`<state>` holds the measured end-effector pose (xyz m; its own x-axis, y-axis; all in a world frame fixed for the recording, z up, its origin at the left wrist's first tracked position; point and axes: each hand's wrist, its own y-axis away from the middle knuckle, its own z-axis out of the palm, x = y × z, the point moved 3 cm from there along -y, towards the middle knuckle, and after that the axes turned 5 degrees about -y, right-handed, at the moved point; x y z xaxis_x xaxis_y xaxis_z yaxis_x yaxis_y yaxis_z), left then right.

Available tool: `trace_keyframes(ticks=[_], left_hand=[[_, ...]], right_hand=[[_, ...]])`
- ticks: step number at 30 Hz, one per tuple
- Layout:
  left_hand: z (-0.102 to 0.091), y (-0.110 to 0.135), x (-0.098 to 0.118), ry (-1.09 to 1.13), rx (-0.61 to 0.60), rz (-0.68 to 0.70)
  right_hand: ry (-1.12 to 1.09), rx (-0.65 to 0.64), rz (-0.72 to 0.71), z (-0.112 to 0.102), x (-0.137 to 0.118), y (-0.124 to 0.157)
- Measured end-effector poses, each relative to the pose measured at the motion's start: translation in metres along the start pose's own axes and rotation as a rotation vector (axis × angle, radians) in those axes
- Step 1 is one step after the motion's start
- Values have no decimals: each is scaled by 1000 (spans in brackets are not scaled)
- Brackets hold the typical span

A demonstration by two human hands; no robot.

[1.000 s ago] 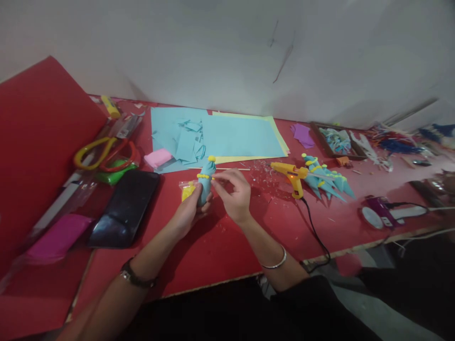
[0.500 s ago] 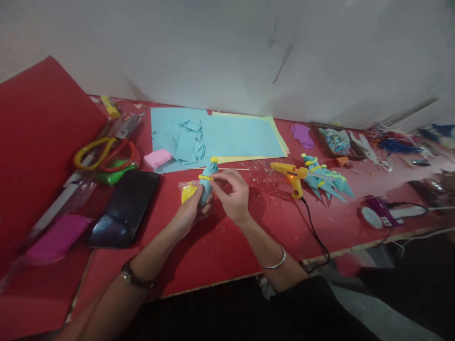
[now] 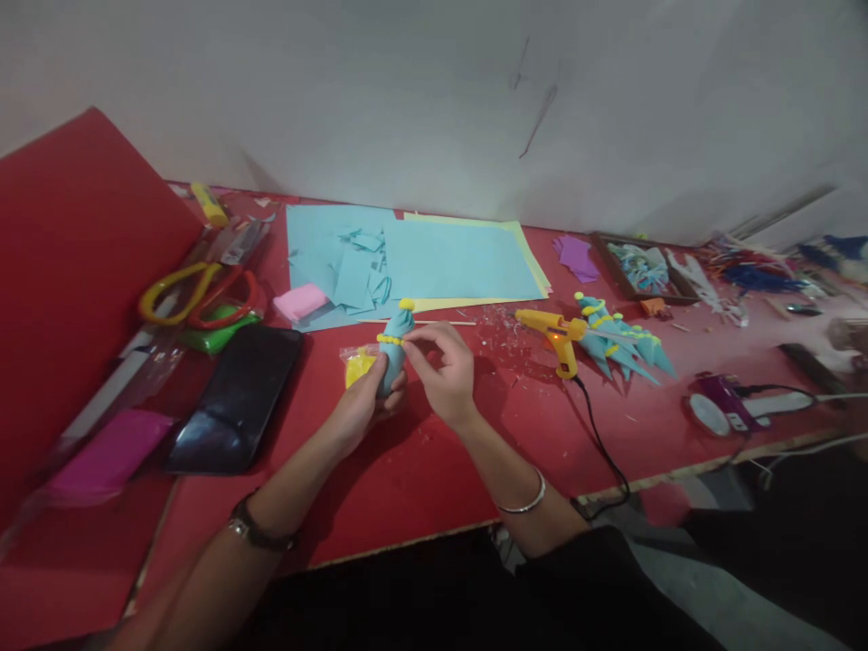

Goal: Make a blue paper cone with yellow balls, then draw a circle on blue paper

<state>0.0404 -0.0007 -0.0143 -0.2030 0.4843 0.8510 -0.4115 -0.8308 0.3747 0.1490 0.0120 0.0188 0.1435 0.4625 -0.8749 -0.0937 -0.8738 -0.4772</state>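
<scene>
My left hand point(image 3: 359, 405) is wrapped round the lower part of a light blue paper cone point(image 3: 394, 348) that stands upright, with a yellow ball at its tip and a ring of yellow beads round it. My right hand point(image 3: 442, 371) is pinched at the bead ring on the cone's right side; whatever small piece sits between its fingertips is too small to name. A small clear bag of yellow bits point(image 3: 357, 365) lies on the red table point(image 3: 420, 470) just left of the cone.
A yellow hot glue gun point(image 3: 552, 333) with its black cord stands to the right, beside several finished blue cones point(image 3: 627, 344). Blue and yellow paper sheets point(image 3: 448, 262) lie behind. A black phone point(image 3: 237, 398), scissors point(image 3: 193, 294) and a pink block point(image 3: 302, 301) are on the left.
The cone and both hands stay nearly in place. My right fingertips shift slightly along the bead ring.
</scene>
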Motion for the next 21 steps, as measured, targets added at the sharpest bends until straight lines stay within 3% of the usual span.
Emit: trace_keyframes(ticks=[9, 14, 21], left_hand=[[0, 1, -1, 5, -34, 28], [1, 1, 3, 139, -143, 28], [1, 4, 7, 279, -304, 13]], right_hand=[[-17, 8, 10, 0, 1, 1], [-48, 74, 74, -2, 6, 1], [-185, 28, 209, 4, 12, 2]])
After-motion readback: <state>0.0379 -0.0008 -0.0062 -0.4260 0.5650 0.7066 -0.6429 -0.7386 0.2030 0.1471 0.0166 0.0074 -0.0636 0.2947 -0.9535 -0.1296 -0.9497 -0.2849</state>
